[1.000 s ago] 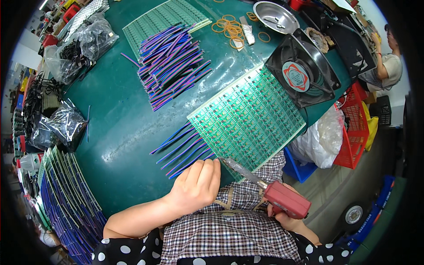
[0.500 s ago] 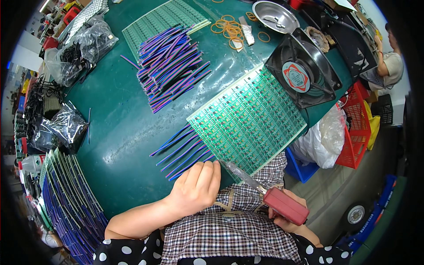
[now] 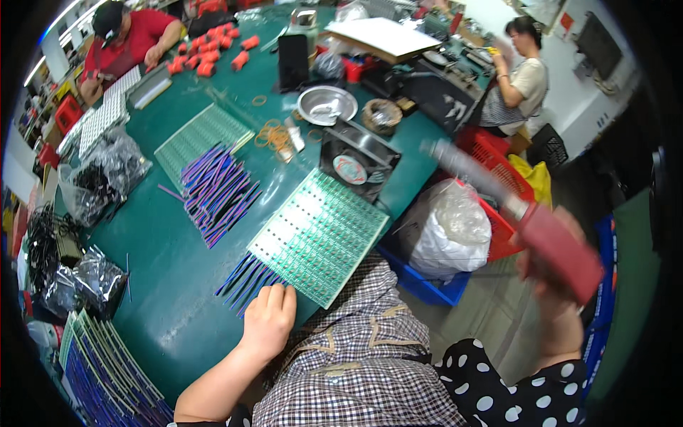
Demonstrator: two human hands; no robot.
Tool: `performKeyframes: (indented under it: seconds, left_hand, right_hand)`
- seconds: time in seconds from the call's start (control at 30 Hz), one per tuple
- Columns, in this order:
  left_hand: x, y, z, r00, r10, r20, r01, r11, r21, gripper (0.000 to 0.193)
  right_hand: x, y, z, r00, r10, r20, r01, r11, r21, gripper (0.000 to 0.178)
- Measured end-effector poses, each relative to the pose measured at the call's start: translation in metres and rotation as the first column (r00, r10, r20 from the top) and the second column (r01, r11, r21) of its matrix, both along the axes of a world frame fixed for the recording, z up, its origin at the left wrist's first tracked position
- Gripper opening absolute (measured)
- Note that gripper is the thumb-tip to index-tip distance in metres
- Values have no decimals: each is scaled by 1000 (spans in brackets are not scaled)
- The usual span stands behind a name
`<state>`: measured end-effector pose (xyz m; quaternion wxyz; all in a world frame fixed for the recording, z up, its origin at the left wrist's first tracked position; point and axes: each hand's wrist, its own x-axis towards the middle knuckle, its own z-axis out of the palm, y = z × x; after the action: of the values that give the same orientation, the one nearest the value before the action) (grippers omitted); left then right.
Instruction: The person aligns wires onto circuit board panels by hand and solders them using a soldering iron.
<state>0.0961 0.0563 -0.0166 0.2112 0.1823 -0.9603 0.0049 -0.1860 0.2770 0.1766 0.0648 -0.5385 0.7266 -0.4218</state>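
My left hand rests flat on the green table edge, fingers touching the near ends of several blue strips that lie under a green circuit panel. My right hand is raised off to the right, blurred, gripping a red-handled knife whose long blade points up and to the left. A checked cloth lies over my lap below the panel.
A pile of blue and purple strips and a second green panel lie further back. A black fan, metal bowl and rubber bands stand behind. Red crates and a white bag sit right. Two other people work at the far side.
My right hand has swung the knife up from my lap and out to the right. The view has tilted up, showing more of the room. My left hand stays at the strips.
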Motion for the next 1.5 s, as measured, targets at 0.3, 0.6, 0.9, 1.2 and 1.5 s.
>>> performKeyframes:
  seconds: [0.3, 0.6, 0.9, 1.2, 1.5]
  left_hand:
    - [-4, 3, -3, 998, 56, -29, -51, 988, 147, 17]
    - [-6, 3, 3, 997, 71, -12, -70, 995, 64, 9]
    - [-9, -61, 45, 975, 183, -124, -170, 980, 104, 19]
    - [-35, -123, 3, 969, 244, -24, -244, 970, 22, 18]
    - [-34, -129, -3, 981, 191, -43, -194, 978, -72, 9]
  right_hand:
    - [-31, -7, 126, 954, -82, -289, -34, 927, -374, 49]
    - [-123, -160, -164, 905, -298, 302, 376, 894, -244, 34]
    - [-99, -88, -150, -261, 545, 796, 309, 829, -466, 46]
    - [-49, -62, -140, -767, 514, 384, 303, 818, -489, 64]
    - [-33, -61, -139, -831, 468, 300, 338, 854, -395, 62]
